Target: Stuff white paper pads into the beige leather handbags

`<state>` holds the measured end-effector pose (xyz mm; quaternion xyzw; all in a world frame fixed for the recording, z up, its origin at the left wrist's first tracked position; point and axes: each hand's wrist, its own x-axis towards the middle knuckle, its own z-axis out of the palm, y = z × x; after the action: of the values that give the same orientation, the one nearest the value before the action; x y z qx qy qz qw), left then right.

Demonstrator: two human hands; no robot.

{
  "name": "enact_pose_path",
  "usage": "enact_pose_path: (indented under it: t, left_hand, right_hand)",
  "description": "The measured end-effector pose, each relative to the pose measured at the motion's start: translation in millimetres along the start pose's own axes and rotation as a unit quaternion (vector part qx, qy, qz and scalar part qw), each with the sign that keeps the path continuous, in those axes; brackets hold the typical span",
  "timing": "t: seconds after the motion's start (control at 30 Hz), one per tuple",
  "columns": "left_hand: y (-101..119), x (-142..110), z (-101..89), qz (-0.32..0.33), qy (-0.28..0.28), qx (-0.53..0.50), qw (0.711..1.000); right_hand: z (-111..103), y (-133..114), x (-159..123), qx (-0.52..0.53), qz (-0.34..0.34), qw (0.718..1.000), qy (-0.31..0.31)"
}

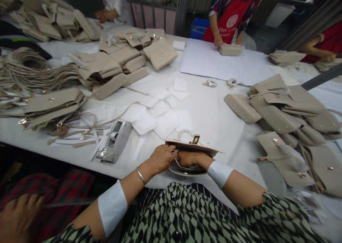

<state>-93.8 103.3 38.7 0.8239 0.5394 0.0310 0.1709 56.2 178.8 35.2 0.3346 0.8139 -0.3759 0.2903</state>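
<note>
A beige handbag (197,147) with a gold clasp stands at the table's front edge, close to my body, its mouth facing me. My left hand (163,157) grips the bag's left edge, fingers curled over the rim. Inside the opening is my right hand (189,158), its fingers mostly hidden by the bag, so what they touch cannot be made out. A clear-wrapped piece of hardware (185,132) lies against the bag's far side.
White foam sheets (162,118) and a grey tape dispenser (115,141) lie to the left. Beige bags are piled at left (114,61) and right (291,107). Coiled straps (29,68) sit far left. A co-worker in a red apron (227,22) handles a bag across the table.
</note>
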Motion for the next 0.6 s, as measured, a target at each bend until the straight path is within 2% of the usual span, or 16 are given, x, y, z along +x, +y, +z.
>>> enact_pose_path:
  t: [0.2,0.3,0.4,0.47,0.53,0.6]
  left_hand:
    - [5,0,-3.1,-0.003,-0.01,0.01,1.0]
    - [4,-1,-4.1,-0.019,-0.004,0.012,1.0]
    - [4,0,-5.3,-0.028,-0.005,0.006,1.0]
    - [4,1,-5.9,-0.024,-0.009,0.003,1.0]
    - [4,2,-6.4,-0.025,-0.013,0.005,1.0]
    - [6,2,-7.2,-0.022,-0.016,0.012,1.0]
  right_hand:
    - [8,-2,-25,-0.028,-0.011,0.999,0.037]
    - [16,9,-47,-0.072,-0.056,0.993,0.076]
    - [24,28,-73,-0.176,-0.152,0.963,0.134]
    - [27,38,-87,-0.228,-0.19,0.939,0.171]
    - [28,43,-93,-0.252,-0.172,0.929,0.21]
    - [26,43,-93,-0.263,-0.116,0.926,0.245]
